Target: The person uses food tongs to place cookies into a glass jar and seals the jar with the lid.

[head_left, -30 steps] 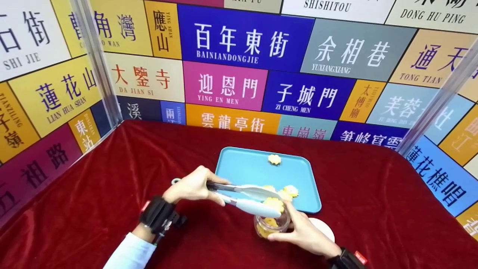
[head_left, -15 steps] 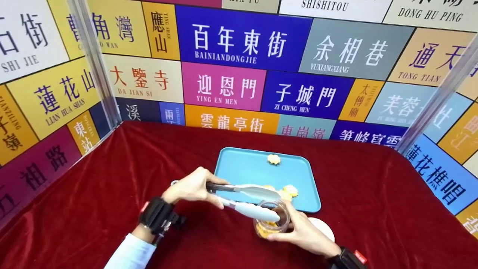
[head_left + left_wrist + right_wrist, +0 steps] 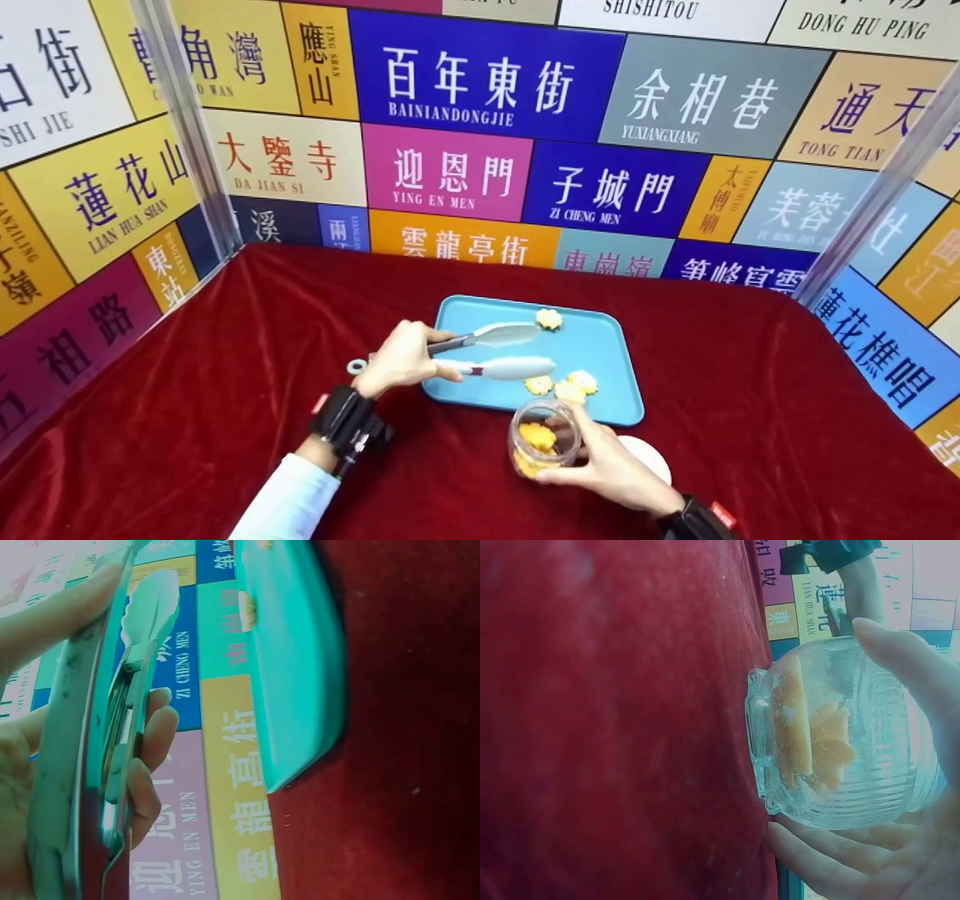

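My left hand [image 3: 405,356] grips metal tongs [image 3: 516,367] with pale scalloped tips, spread apart with nothing between them over the blue tray [image 3: 592,345]. In the left wrist view, my fingers wrap both arms of the tongs [image 3: 150,611]. My right hand [image 3: 611,469] holds a clear jar [image 3: 519,450], which stands upright on the red cloth in front of the tray. Yellow flower-shaped cookies [image 3: 538,435] lie inside it; the right wrist view shows two cookies [image 3: 829,746] through the ribbed wall. One cookie [image 3: 549,319] sits at the tray's back, and three cookies [image 3: 570,391] cluster near its front.
A white round lid [image 3: 648,457] lies on the cloth beside my right hand, which partly covers it. Dark red velvet [image 3: 262,375] covers the table. Behind stands a wall of colourful printed signs [image 3: 480,82], with transparent posts at the table's left and right.
The cookie between the tongs' tips dropped into the jar. Since then my left hand has lifted the tongs away from the jar, back over the tray. My right hand and the jar stay put.
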Available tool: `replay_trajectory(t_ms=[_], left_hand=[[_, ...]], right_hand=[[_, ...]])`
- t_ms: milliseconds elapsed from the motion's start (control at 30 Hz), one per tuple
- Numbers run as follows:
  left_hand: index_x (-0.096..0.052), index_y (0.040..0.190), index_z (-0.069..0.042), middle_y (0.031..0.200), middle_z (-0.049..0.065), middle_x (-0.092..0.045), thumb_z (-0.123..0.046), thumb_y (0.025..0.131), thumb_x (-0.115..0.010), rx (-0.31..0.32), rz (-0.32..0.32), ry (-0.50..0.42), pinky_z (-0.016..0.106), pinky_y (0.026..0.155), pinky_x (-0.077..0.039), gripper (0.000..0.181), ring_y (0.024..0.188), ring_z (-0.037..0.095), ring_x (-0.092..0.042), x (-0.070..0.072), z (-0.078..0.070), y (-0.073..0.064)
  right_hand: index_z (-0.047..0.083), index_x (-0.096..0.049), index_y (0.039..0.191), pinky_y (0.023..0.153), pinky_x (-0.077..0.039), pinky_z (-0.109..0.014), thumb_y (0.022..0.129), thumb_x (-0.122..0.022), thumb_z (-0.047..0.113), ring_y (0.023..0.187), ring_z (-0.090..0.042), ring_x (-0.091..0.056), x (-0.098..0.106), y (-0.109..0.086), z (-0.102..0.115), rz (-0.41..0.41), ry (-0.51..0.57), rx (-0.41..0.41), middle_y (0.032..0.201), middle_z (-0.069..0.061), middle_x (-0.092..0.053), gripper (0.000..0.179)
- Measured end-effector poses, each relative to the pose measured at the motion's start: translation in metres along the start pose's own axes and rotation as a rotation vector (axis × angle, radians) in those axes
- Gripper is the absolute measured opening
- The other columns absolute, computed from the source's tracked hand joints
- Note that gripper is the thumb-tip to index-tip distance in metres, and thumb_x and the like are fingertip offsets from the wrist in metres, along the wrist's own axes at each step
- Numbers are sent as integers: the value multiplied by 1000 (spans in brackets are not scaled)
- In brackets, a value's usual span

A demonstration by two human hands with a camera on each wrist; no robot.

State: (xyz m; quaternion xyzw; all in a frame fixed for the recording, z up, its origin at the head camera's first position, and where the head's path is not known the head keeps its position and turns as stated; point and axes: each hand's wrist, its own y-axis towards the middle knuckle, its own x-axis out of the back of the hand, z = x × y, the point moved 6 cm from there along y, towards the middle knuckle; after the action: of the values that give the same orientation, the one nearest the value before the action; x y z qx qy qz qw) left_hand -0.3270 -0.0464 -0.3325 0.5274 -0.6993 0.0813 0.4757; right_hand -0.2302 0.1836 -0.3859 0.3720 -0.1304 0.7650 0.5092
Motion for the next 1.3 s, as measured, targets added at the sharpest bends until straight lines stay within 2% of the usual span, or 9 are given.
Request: replay_trajectory(t_ms=[267, 467, 600, 800, 933, 1167, 1300], left_hand=[[-72, 88, -9, 72, 6, -67, -32, 53, -84, 30, 83, 69, 28, 57, -40, 44, 58, 13, -46, -25, 6, 1], [-73, 83, -10, 60, -1, -61, -35, 51, -84, 72, 112, 111, 27, 52, -36, 41, 55, 13, -41, -35, 10, 3], [-72, 77, -10, 54, -5, -54, -34, 51, -84, 71, 113, 107, 26, 51, -34, 37, 53, 13, -38, -38, 10, 4], [-73, 83, -10, 66, 1, -65, -32, 54, -84, 63, 105, 88, 28, 53, -39, 37, 56, 13, -45, -39, 8, 4], [-74, 85, -11, 70, 3, -67, -30, 56, -83, 50, 111, 96, 27, 52, -39, 36, 57, 13, -47, -41, 8, 5], [-73, 74, -15, 57, -5, -60, -30, 58, -82, 19, 101, 129, 25, 46, -34, 24, 52, 11, -43, -41, 6, 5], [-73, 74, -15, 57, -6, -60, -30, 58, -82, 17, 92, 121, 26, 46, -34, 24, 53, 11, -43, -40, 5, 5]], right_hand=[[15, -30, 133, 72, -47, -23, 70, -71, 43, 89, -9, -58, 0, 0, 0, -2, 10, 17, 114, -1, -56, 80], [16, -30, 133, 70, -48, -24, 70, -72, 42, 85, -7, -58, -1, 0, -1, 10, 25, 14, 115, 0, -54, 80], [13, -26, 136, 71, -47, -24, 69, -72, 43, 88, -8, -57, 0, -1, -1, 3, 9, 11, 116, 1, -54, 86], [11, -26, 137, 72, -47, -24, 69, -72, 44, 88, -7, -57, 0, -1, 0, 0, 5, 4, 115, 1, -55, 88], [11, -26, 137, 72, -47, -23, 69, -72, 43, 88, -8, -58, 0, 0, -1, 4, 12, 8, 114, 0, -55, 88], [10, -29, 135, 76, -45, -23, 70, -71, 44, 94, -10, -56, 0, 0, -1, -9, -27, 25, 113, 1, -56, 84], [13, -29, 134, 75, -45, -23, 69, -71, 44, 93, -9, -56, 0, 0, -1, -7, -11, 23, 113, 1, -56, 83]])
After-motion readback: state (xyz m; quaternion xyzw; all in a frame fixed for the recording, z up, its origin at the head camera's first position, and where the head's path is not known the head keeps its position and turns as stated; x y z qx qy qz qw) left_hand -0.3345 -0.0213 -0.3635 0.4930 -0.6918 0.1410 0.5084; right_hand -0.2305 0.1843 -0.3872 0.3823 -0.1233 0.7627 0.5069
